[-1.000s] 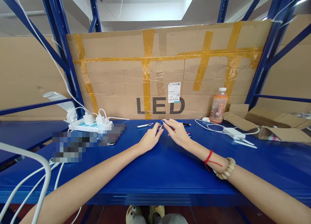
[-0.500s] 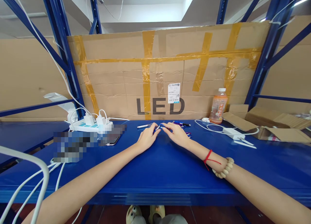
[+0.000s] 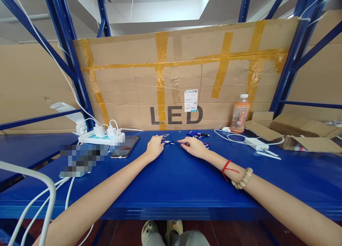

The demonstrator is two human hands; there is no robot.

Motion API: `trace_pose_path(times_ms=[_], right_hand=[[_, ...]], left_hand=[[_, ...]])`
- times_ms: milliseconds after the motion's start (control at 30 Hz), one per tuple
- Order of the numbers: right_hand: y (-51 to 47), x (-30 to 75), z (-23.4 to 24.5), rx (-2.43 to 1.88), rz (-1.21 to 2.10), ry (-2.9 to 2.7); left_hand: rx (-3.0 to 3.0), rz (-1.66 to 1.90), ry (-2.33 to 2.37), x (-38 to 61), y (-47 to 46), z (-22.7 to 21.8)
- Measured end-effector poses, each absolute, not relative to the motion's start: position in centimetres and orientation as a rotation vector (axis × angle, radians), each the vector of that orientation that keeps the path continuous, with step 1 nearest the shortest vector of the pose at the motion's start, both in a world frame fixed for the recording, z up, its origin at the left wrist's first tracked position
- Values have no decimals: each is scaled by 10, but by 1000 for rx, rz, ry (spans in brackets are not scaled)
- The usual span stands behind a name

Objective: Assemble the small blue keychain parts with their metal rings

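My left hand [image 3: 155,148] is closed on a slim blue pen [image 3: 168,142], which lies level just above or on the blue tabletop with its end pointing right. Facing it from the right is my right hand [image 3: 194,147], low over the table, its fingers stretched toward the pen's end with a small gap between. Nothing shows in those fingers, though their undersides are hidden. Behind the right hand lie several blue and dark pens [image 3: 198,134], and more slim pen-like pieces [image 3: 207,145] show beside it. A silvery piece [image 3: 164,135] lies just beyond my left hand.
On the left are a phone [image 3: 125,147], a power strip [image 3: 103,136] with plugs and white cables. To the right stand a drink bottle [image 3: 240,114], a white charger with its cable [image 3: 256,144] and an open cardboard box [image 3: 307,132]. A large cardboard sheet [image 3: 128,85] backs the table.
My hands have come apart: the left has moved left with the blue pen, while the right stays near its place. The silvery piece beyond the left hand is now more exposed.
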State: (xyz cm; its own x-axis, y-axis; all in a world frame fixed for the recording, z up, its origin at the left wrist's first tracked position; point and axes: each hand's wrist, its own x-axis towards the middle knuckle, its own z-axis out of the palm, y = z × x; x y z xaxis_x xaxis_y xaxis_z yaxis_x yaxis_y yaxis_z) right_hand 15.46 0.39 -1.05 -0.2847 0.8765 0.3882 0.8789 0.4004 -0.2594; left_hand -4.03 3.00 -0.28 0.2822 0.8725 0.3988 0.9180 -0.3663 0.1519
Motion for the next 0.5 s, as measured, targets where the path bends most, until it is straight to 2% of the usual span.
trace_pose_path(times_ms=[267,500], right_hand=[[0,155,-8,-1507,19,-2174],[-9,149,-6,-1587,-120,-2149]], left_hand=[[-2261,-522,-1816,-51,36,1],[-2098,-483,-1539,-46,24,5]])
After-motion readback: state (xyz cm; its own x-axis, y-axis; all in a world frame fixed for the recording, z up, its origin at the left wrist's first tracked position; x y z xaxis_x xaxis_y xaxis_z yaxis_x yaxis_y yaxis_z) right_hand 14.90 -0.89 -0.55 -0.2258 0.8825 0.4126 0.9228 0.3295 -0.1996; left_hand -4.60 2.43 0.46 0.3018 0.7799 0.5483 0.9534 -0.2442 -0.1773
